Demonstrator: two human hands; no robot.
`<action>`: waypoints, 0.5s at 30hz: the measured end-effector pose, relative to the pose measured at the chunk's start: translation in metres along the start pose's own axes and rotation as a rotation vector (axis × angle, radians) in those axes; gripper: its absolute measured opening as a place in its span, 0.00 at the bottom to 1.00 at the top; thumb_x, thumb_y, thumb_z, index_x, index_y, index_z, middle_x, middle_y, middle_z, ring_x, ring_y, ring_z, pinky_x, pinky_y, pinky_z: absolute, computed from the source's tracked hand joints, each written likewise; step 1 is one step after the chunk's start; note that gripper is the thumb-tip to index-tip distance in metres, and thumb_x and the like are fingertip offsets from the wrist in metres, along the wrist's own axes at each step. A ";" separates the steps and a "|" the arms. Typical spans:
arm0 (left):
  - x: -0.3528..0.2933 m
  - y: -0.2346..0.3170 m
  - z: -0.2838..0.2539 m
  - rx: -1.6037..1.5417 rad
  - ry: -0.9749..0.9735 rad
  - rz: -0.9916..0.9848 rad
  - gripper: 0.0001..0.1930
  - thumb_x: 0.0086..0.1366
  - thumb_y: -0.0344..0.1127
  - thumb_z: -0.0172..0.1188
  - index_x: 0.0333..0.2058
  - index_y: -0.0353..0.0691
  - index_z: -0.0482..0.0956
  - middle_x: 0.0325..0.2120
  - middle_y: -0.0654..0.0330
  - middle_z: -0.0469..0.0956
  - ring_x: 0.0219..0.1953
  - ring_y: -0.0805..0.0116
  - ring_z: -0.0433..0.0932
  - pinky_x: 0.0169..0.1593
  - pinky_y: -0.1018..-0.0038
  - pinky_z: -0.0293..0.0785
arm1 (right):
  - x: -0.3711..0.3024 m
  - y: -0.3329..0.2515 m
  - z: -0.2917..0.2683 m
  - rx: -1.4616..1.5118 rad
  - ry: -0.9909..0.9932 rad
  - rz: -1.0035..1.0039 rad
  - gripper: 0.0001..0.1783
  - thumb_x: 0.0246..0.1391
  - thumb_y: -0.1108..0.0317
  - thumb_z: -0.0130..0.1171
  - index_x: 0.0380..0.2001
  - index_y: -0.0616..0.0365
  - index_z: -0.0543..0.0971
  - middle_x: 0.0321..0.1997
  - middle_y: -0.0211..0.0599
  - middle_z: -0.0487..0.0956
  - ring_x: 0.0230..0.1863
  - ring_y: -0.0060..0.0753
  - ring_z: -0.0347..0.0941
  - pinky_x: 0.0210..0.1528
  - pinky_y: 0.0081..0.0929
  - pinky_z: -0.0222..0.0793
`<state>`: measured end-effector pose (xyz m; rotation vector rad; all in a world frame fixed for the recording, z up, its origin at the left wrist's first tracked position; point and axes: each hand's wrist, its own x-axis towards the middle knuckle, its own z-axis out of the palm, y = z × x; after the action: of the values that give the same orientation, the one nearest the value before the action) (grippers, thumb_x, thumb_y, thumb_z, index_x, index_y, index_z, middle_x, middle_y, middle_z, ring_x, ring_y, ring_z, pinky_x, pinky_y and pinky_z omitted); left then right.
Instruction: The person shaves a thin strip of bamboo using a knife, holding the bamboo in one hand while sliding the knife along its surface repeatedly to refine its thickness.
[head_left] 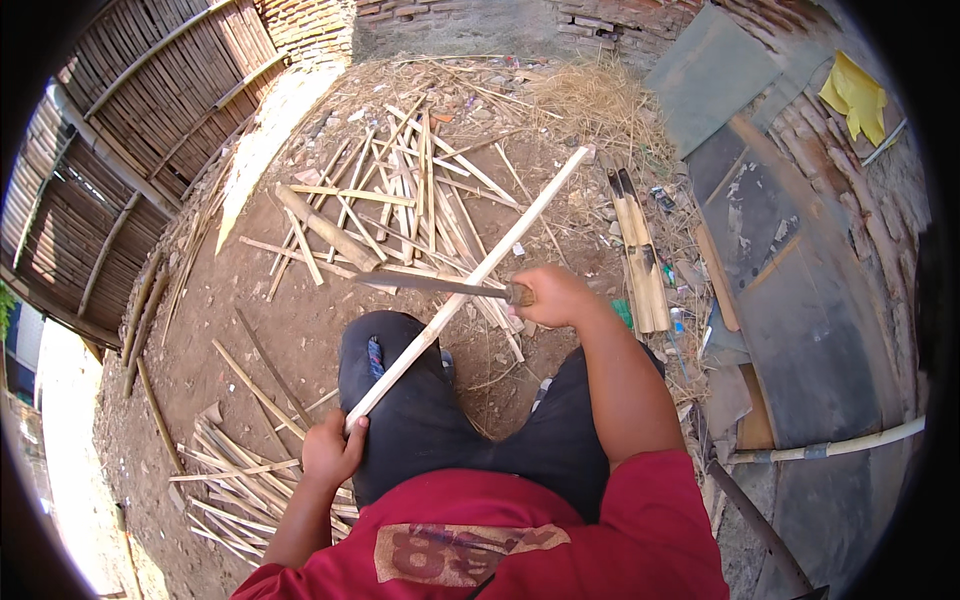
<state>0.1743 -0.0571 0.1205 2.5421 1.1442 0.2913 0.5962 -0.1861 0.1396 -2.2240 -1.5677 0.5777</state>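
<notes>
My left hand (332, 450) is closed round the near end of a long pale strip of split bamboo (470, 280), close to my left knee. The strip slants up and away to the right, passing over my left thigh. In my right hand (552, 297) is the wooden handle of a knife, its fingers wrapped round it. The dark knife blade (430, 284) points left and crosses the strip near its middle. Whether the edge bites into the strip, I cannot tell.
A heap of bamboo strips (410, 190) lies ahead, with a round bamboo piece (330, 228) on its left. More strips (235, 485) lie beside my left arm. Split bamboo halves (640, 255) lie at right, near dark boards (780, 260). A bamboo wall (165, 90) stands far left.
</notes>
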 end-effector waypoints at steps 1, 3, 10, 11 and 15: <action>0.001 0.001 0.002 0.003 0.005 0.003 0.23 0.68 0.53 0.58 0.26 0.37 0.72 0.18 0.42 0.76 0.24 0.35 0.77 0.29 0.47 0.71 | 0.002 0.021 0.002 0.042 0.151 0.080 0.23 0.51 0.55 0.70 0.48 0.52 0.82 0.43 0.52 0.83 0.49 0.56 0.80 0.51 0.47 0.75; 0.005 0.001 0.007 0.003 0.017 0.005 0.23 0.69 0.53 0.58 0.26 0.37 0.72 0.18 0.41 0.76 0.24 0.35 0.77 0.29 0.47 0.70 | 0.009 0.044 -0.002 0.107 0.460 0.229 0.25 0.52 0.54 0.70 0.50 0.56 0.81 0.46 0.54 0.83 0.50 0.55 0.80 0.52 0.47 0.75; 0.008 -0.004 0.008 -0.019 -0.046 -0.010 0.24 0.71 0.53 0.55 0.26 0.36 0.72 0.19 0.39 0.75 0.26 0.33 0.76 0.31 0.45 0.68 | 0.000 0.015 0.012 -0.024 0.254 -0.024 0.22 0.49 0.57 0.71 0.47 0.53 0.82 0.39 0.51 0.84 0.45 0.58 0.80 0.49 0.47 0.76; 0.008 -0.004 0.007 -0.021 -0.051 -0.023 0.24 0.72 0.53 0.54 0.26 0.35 0.71 0.19 0.39 0.75 0.26 0.32 0.76 0.31 0.45 0.68 | -0.004 -0.002 0.007 -0.075 0.160 -0.062 0.23 0.49 0.56 0.72 0.47 0.54 0.82 0.39 0.52 0.83 0.45 0.58 0.80 0.48 0.48 0.75; 0.009 -0.005 -0.001 0.001 -0.065 -0.032 0.25 0.73 0.53 0.52 0.26 0.35 0.71 0.20 0.39 0.75 0.27 0.32 0.76 0.31 0.46 0.68 | -0.003 -0.018 -0.007 -0.072 -0.010 -0.128 0.23 0.48 0.56 0.72 0.45 0.55 0.82 0.38 0.52 0.84 0.43 0.58 0.80 0.47 0.47 0.75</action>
<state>0.1768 -0.0470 0.1197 2.5124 1.1594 0.1991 0.5846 -0.1833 0.1547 -2.1551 -1.7459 0.5036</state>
